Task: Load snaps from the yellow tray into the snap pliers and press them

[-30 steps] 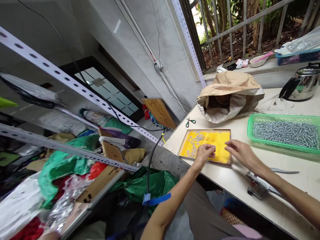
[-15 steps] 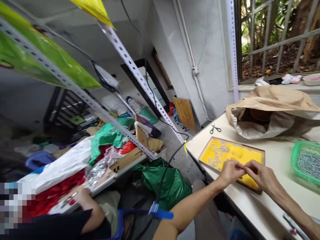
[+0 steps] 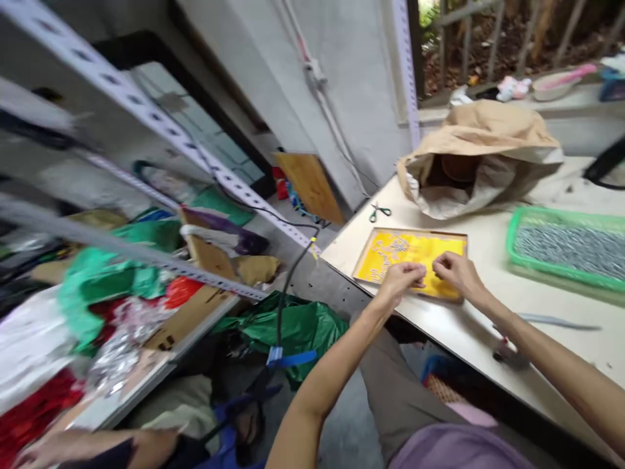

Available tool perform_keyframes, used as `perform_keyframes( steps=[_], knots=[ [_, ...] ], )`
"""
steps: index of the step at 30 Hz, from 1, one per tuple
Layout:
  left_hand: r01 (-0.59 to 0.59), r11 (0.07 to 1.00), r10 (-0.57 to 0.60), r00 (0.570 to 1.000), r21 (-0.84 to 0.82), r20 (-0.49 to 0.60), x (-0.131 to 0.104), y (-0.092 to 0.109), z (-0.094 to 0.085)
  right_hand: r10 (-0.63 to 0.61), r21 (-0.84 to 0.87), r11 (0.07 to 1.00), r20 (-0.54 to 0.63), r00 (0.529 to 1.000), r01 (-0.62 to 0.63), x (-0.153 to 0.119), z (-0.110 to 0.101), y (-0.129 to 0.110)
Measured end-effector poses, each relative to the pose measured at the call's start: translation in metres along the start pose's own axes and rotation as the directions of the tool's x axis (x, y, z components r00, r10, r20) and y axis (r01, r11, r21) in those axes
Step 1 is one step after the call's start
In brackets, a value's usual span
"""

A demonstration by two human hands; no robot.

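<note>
My left hand [image 3: 401, 281] is over the near edge of a shallow tray [image 3: 362, 262] with a yellow base [image 3: 430, 246]. Its fingers are pinched together, and whatever they hold is too small to make out. Just to the right, apart from it, my right hand [image 3: 458, 272] is also closed, fingertips pressed together over the yellow surface. Small silvery metal pieces [image 3: 394, 247] lie scattered on the tray's left part. A green basket [image 3: 512, 251] full of grey screw-like pieces [image 3: 571, 249] stands to the right.
Small green-handled scissors [image 3: 379, 212] lie beyond the tray on the white table [image 3: 493, 326]. An open brown paper sack [image 3: 483, 146] stands at the back. A slim grey tool [image 3: 559, 320] lies near my right forearm. At lower left, another person's arm [image 3: 97, 444] rests by a cluttered bench.
My hands, fingertips together before, have moved apart over the tray. The camera view has swung right and down, showing more of the green basket.
</note>
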State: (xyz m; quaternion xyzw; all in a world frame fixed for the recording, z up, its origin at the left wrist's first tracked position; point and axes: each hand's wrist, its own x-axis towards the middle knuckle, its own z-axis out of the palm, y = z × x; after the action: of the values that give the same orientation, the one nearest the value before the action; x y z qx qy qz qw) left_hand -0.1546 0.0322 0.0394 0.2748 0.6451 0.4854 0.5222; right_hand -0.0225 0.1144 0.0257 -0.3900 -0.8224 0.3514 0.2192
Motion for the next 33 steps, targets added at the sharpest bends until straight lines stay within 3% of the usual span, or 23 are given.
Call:
perform_keyframes(
  steps=[2,5,9,13,16,19,27,33],
  knots=[
    [-0.018,0.999,0.016,0.999,-0.029,-0.043,-0.007,-0.004,0.005,0.034,-0.034,0.999,0.027,0.999,-0.033,-0.004,-0.006,0.011],
    [-0.015,1.0,0.016,0.998,-0.005,0.056,-0.022,-0.014,0.021,-0.028,-0.1,0.994,0.052,0.998,0.033,-0.028,-0.031,0.029],
    [0.07,0.993,-0.091,0.969,0.096,0.231,-0.037,-0.034,0.06,-0.195,-0.187,0.961,0.063,0.979,0.203,-0.094,-0.078,0.05],
    [0.174,0.947,-0.243,0.938,0.268,0.249,-0.036,-0.051,0.096,-0.103,-0.226,0.968,0.052,0.993,0.112,-0.166,-0.104,0.075],
    [0.211,0.892,-0.316,0.923,0.399,0.219,-0.031,-0.058,0.11,-0.022,-0.233,0.972,0.03,0.999,0.028,-0.201,-0.1,0.091],
    [0.23,0.843,-0.374,0.9,0.486,0.222,-0.029,-0.061,0.115,0.015,-0.243,0.97,0.003,1.0,-0.014,-0.217,-0.089,0.101],
    [0.291,0.752,-0.474,0.862,0.592,0.179,-0.027,-0.066,0.116,0.005,-0.223,0.975,-0.026,1.0,-0.011,-0.221,-0.08,0.111],
    [0.258,0.699,-0.498,0.845,0.667,0.195,-0.022,-0.065,0.115,-0.015,-0.242,0.97,-0.029,0.999,0.007,-0.223,-0.078,0.112]
  ],
)
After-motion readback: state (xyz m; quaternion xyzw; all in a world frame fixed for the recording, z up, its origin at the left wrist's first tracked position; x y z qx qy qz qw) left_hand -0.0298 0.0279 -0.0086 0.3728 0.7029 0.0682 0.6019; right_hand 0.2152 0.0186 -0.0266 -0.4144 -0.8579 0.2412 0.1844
